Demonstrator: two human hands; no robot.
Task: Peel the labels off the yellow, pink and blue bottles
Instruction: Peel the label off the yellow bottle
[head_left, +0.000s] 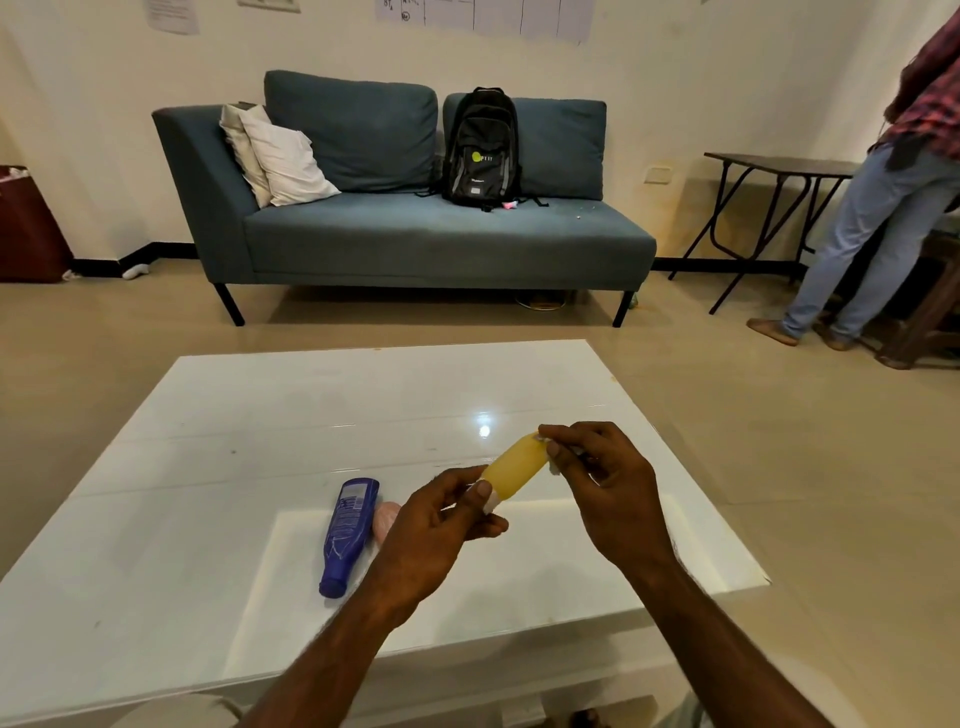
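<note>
The left hand (441, 519) grips the white-capped end of the yellow bottle (514, 470), thumb on top and fingers curled beneath, so the cap itself is mostly hidden. The bottle is held in the air above the white table (208, 519), tilted up and away toward the right hand (597, 478), which pinches at the bottle's far end with thumb and forefinger; a small pale scrap shows between those fingertips, too small to tell whether it is label or glare. No printed label can be made out on the yellow body from this side. Below and left of the hands, the blue bottle (345, 535) lies on its side on the table, near the middle of the near half, cap pointing toward the near edge, its label still on and facing up. Touching or just beside its right flank lies the pink bottle (385, 519), mostly covered by the left hand and wrist, so its label cannot be seen. Beyond the table stands a blue sofa (415, 234) with a black backpack (480, 150) and pale cushions (280, 156). A standing person (883, 208) is cut off by the right edge.
</note>
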